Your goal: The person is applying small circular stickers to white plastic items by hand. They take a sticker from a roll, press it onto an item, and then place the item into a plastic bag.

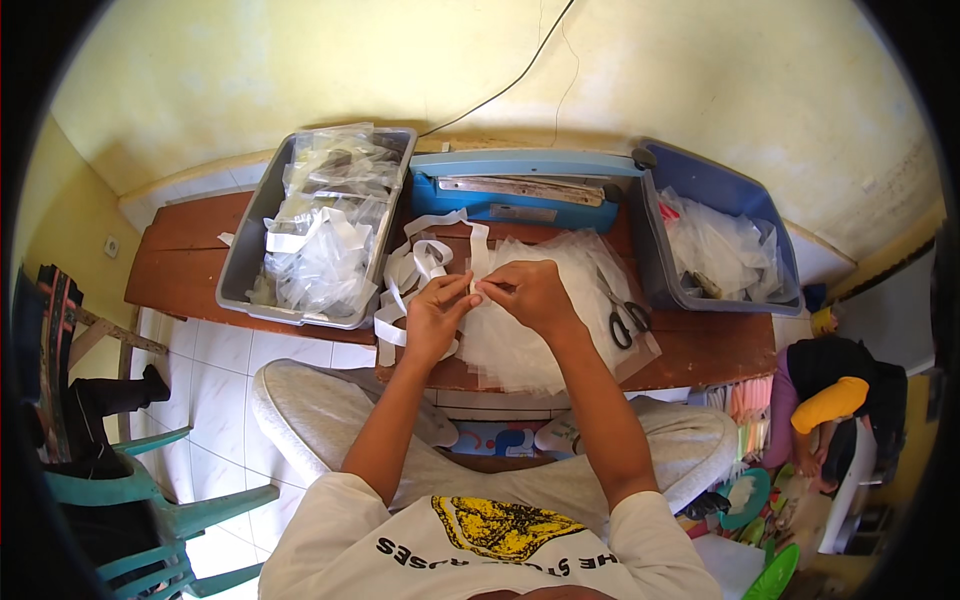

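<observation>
Fingertips of my left hand (437,312) and my right hand (530,295) meet above the table, both pinched on the end of a white strip (478,245). From there the flat strip runs up and away, then loops back into a loose tangle left of my hands. Whether it is cloth or tape I cannot tell. Below and beside my right hand a spread pile of thin clear plastic sheets or bags (520,345) covers the table. Black-handled scissors (622,325) lie on the pile's right side, right of my right forearm.
A grey tub (230,270) with filled clear bags stands left; a blue tub (655,255) with clear plastic stands right. Between them, a blue long-armed device (520,210) sits on the brown wooden table (180,255). A green chair (190,515) is lower left; another person (835,400) crouches right.
</observation>
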Tool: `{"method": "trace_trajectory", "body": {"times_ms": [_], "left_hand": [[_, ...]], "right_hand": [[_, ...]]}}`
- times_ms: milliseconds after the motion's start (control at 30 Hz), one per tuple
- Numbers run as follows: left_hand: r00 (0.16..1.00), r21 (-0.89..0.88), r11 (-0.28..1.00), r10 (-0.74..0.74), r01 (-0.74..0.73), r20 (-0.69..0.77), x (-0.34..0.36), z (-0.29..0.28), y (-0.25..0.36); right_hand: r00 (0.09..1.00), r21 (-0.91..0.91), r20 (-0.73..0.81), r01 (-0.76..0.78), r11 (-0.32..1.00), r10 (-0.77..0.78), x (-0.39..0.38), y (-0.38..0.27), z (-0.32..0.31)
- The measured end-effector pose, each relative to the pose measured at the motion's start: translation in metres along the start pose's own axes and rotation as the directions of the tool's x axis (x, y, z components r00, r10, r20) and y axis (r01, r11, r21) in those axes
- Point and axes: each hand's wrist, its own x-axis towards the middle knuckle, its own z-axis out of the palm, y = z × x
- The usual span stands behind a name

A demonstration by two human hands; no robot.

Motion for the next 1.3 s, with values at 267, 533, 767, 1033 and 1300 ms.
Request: {"method": "trace_trajectory", "body": {"times_ms": [267, 533, 767, 1033, 1300], "left_hand": [[1.0, 0.087, 0.996, 0.009, -0.011, 0.014, -0.001, 0.003, 0.008], [1.0, 0.046, 0.999, 0.0, 0.0, 0.013, 0.001, 0.0, 0.007], [0.998, 0.001, 0.999, -0.047, 0.047, 0.033, -0.002, -0.003, 0.005], [0.993, -0.048, 0.993, -0.104, 0.107, 0.047, -0.004, 0.0, 0.019], [0.993, -0.055, 0.992, -0.112, 0.113, 0.03, -0.001, -0.002, 0.018]], "right_hand": [[0.984, 0.051, -0.018, -0.174, 0.983, 0.175, -0.006, 0.004, 0.002], [0.997, 0.075, 0.015, -0.079, 0.994, 0.078, -0.006, 0.001, -0.006], [0.999, 0.012, 0.031, 0.042, 0.999, -0.042, -0.005, 0.009, -0.002], [0.996, 0.027, 0.014, -0.085, 0.996, 0.084, -0.005, 0.008, -0.001], [0.992, 0.111, 0.05, -0.117, 0.987, 0.112, -0.003, 0.005, -0.007]]}}
